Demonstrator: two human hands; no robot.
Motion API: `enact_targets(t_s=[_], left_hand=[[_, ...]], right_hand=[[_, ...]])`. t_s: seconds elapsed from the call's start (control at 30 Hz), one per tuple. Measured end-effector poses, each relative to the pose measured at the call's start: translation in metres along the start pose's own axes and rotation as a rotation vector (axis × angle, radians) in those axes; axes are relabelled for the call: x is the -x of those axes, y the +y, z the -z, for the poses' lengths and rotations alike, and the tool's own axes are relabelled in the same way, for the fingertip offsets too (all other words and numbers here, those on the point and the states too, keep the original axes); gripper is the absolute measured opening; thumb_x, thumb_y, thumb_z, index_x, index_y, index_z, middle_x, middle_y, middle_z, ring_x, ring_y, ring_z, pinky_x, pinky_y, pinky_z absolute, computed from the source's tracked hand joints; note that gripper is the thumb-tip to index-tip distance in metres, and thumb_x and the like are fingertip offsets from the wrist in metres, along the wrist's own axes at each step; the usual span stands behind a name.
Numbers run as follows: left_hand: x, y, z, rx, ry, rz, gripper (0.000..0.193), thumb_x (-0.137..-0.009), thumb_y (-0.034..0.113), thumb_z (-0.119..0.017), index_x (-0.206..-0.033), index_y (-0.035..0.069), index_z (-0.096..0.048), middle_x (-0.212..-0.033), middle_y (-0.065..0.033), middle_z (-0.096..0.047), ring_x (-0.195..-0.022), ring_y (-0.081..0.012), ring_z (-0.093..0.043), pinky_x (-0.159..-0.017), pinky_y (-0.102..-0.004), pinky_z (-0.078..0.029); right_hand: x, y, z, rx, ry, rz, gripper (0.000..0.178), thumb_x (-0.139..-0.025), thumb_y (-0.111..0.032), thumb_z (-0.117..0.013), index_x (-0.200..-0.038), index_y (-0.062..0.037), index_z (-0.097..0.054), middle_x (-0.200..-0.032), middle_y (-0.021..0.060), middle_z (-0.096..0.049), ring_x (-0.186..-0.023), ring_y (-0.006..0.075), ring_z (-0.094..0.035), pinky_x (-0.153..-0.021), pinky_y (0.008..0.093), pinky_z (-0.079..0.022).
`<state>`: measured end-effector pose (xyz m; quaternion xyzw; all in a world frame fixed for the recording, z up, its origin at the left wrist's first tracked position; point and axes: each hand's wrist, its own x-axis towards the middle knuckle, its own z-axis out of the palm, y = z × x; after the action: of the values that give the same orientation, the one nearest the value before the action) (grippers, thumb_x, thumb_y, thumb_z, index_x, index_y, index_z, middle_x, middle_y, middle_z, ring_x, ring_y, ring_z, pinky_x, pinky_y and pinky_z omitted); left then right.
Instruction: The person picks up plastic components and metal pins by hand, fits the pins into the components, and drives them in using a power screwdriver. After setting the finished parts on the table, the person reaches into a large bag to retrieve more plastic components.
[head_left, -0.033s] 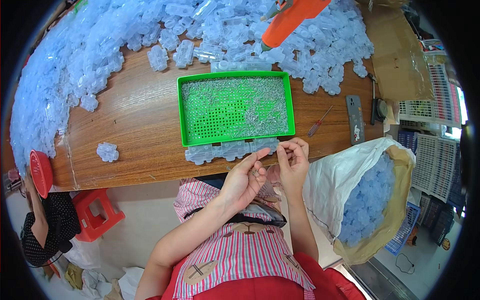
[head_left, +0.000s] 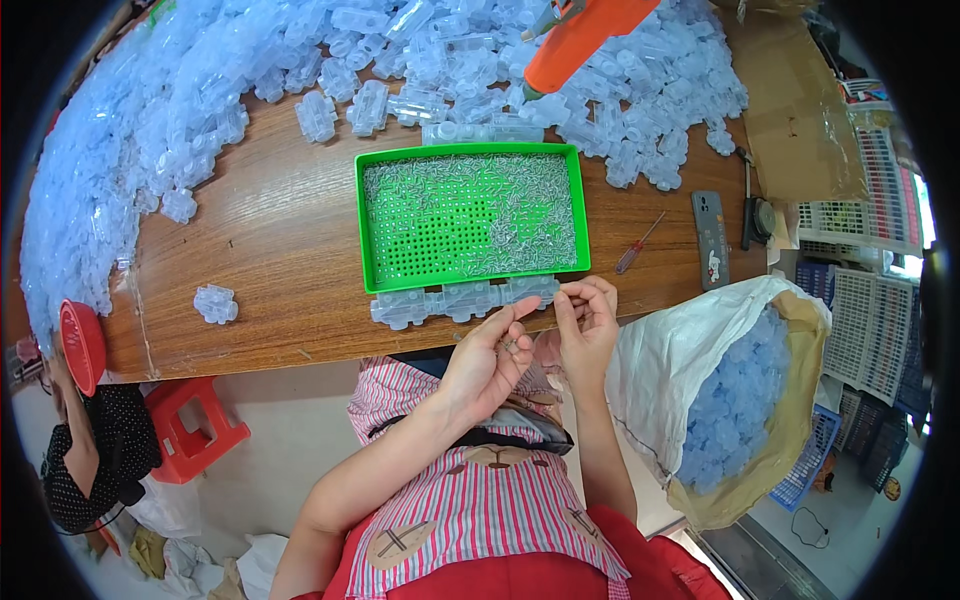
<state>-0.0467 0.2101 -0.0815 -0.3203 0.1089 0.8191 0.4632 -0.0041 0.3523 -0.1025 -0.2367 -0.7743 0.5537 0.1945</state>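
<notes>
My left hand (head_left: 488,365) is half curled, palm up, with small metal screws (head_left: 509,346) in the bent fingers and the index finger stretched toward the tray. My right hand (head_left: 588,325) pinches thumb and forefinger together at the right end of a row of clear plastic housings; whatever is in the pinch is too small to make out. Three housings (head_left: 465,298) lie side by side along the near wall of a green perforated tray (head_left: 360,220). Many small metal screws (head_left: 530,235) cover much of the tray's floor, thickest at the right and far side.
Clear housings (head_left: 180,110) are heaped across the far and left table. An orange power screwdriver (head_left: 580,50) hangs over the tray. Right are a small screwdriver (head_left: 640,243), a phone (head_left: 710,240) and a sack (head_left: 650,370) of housings. Another person's arm (head_left: 80,440) shows left, near a red stool (head_left: 190,430).
</notes>
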Motion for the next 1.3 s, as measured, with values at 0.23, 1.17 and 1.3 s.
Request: enact_targets(t_s=[0.23, 1.17, 1.3], left_hand=[[0.002, 0.003, 0.004, 0.001, -0.097, -0.005, 0.037, -0.100, 0.021, -0.041, -0.128, -0.003, -0.045, -0.083, -0.0012, -0.058, -0.080, -0.0125, -0.059, -0.073, -0.0238, -0.052], [0.013, 0.003, -0.021, -0.065, -0.330, -0.047, 0.056, -0.101, 0.040, -0.027, -0.139, -0.001, -0.033, -0.142, -0.0169, -0.038, -0.131, -0.0251, -0.038, -0.106, -0.0358, -0.039], [0.014, 0.001, -0.021, -0.094, -0.313, -0.077, 0.056, -0.101, 0.039, -0.028, -0.138, -0.002, -0.034, -0.142, -0.0164, -0.038, -0.128, -0.0228, -0.042, -0.106, -0.0336, -0.038]], right_hand=[[0.003, -0.009, 0.000, -0.242, 0.113, -0.124, 0.016, -0.088, 0.001, -0.056, -0.103, 0.0007, -0.054, -0.102, 0.0048, -0.049, -0.083, 0.0074, -0.048, -0.077, 0.0195, -0.039], [0.033, -0.080, -0.001, 0.475, -0.034, 0.282, 0.015, -0.076, -0.006, -0.069, -0.090, -0.0047, -0.064, -0.095, 0.0073, -0.054, -0.084, 0.0241, -0.050, -0.072, 0.0343, -0.041], [0.033, -0.088, -0.001, 0.515, -0.028, 0.307, 0.018, -0.073, -0.005, -0.071, -0.091, -0.0070, -0.068, -0.095, 0.0047, -0.056, -0.082, 0.0218, -0.049, -0.068, 0.0312, -0.042]])
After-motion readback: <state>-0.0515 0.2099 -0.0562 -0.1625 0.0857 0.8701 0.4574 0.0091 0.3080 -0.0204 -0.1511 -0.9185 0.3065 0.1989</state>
